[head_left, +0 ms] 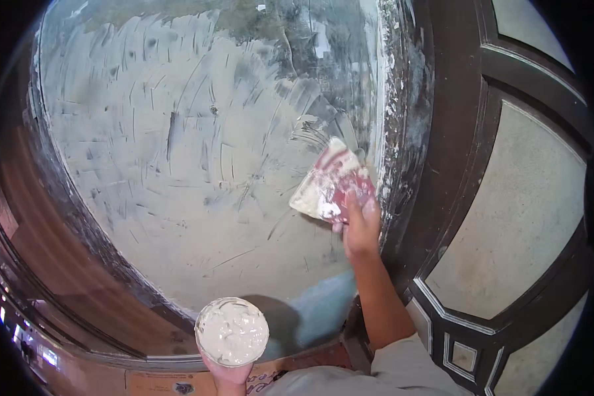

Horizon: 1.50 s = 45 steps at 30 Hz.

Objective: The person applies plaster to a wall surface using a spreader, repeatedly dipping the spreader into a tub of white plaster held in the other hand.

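My right hand [362, 228] grips a red flat putty spreader [350, 190], thumb on its upper face. White putty coats much of the blade, and its edge lies at or very close to the wall panel [178, 165]. That panel is smeared with thin greyish-white putty full of streaks and tool marks. Lower down, my left hand [228, 377] holds up a round tub [200, 315] from below; its fingers are mostly hidden. The tub is nearly full of thick white putty [234, 333].
To the right, a dark door frame [459, 132] with pale panels [521, 204] stands beside the putty-spattered trim [393, 86]. Brown glossy woodwork [39, 218] borders the left. An orange-brown printed sheet [158, 384] lies at the bottom. Bluish bare wall [320, 300] shows low down.
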Each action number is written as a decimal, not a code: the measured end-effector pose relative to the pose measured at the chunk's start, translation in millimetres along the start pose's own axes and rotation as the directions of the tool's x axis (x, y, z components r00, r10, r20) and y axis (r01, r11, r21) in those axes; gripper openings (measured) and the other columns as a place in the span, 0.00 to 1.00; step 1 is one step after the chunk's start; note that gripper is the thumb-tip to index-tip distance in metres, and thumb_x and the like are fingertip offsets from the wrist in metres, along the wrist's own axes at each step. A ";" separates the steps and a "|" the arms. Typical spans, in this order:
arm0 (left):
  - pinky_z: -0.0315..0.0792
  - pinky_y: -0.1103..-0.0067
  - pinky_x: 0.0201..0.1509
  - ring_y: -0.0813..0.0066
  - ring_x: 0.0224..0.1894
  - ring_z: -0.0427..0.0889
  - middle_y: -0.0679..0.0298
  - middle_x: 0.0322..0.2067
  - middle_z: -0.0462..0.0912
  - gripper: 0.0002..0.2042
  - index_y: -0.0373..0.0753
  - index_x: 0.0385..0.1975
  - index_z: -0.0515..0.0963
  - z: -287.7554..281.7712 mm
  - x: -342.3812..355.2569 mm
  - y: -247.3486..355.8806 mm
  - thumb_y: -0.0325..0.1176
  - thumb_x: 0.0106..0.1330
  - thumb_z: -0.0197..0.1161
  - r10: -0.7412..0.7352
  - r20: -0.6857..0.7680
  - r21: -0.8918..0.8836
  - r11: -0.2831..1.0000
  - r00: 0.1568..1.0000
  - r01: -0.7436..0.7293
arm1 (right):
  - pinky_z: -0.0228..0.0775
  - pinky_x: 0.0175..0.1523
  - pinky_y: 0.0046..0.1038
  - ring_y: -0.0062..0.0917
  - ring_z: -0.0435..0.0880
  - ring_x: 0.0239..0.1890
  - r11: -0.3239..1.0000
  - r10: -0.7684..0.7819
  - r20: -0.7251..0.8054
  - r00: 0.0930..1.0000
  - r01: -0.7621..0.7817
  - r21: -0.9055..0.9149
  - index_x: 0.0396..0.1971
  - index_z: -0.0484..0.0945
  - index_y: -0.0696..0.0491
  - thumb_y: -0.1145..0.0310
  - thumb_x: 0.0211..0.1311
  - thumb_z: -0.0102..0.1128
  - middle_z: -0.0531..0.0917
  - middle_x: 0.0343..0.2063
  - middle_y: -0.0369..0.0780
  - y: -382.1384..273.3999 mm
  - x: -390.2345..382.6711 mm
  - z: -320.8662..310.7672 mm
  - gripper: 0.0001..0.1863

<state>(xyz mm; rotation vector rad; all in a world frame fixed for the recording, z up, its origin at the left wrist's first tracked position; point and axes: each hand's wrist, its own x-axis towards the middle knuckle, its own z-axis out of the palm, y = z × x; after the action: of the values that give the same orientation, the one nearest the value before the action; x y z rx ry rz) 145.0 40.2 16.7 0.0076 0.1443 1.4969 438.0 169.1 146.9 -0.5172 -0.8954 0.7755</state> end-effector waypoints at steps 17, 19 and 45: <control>0.56 0.50 0.72 0.51 0.70 0.62 0.58 0.69 0.64 0.32 0.47 0.68 0.65 0.6 11.9 3.7 0.59 0.70 0.41 -0.025 0.062 0.184 0.983 0.998 0.013 | 0.68 0.57 0.38 0.39 0.74 0.52 -0.030 -0.644 0.484 0.592 0.613 -0.790 0.55 0.82 0.43 0.84 0.40 0.60 0.80 0.49 0.39 -50.9 7.1 3.7 0.36; 0.56 0.52 0.73 0.52 0.71 0.61 0.57 0.70 0.63 0.31 0.46 0.69 0.64 1.6 13.3 7.2 0.58 0.71 0.40 -0.049 0.029 0.102 0.994 0.998 0.046 | 0.66 0.59 0.40 0.43 0.76 0.51 -0.181 -0.668 0.553 0.499 0.611 -0.770 0.53 0.81 0.51 0.85 0.45 0.55 0.81 0.46 0.44 -52.8 14.0 7.4 0.31; 0.55 0.51 0.73 0.50 0.71 0.61 0.55 0.71 0.61 0.32 0.44 0.70 0.61 8.9 25.8 9.1 0.57 0.73 0.36 -0.056 0.076 0.136 0.990 0.996 0.045 | 0.61 0.66 0.44 0.44 0.71 0.61 -0.139 -0.606 0.611 0.510 0.688 -0.712 0.53 0.83 0.49 0.83 0.48 0.55 0.79 0.54 0.42 -46.2 55.2 26.6 0.29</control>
<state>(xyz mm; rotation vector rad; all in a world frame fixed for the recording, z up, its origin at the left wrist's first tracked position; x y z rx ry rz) 138.6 67.3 24.0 0.1704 0.1795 1.4315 454.6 185.5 220.0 -0.9341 -1.4853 -0.9163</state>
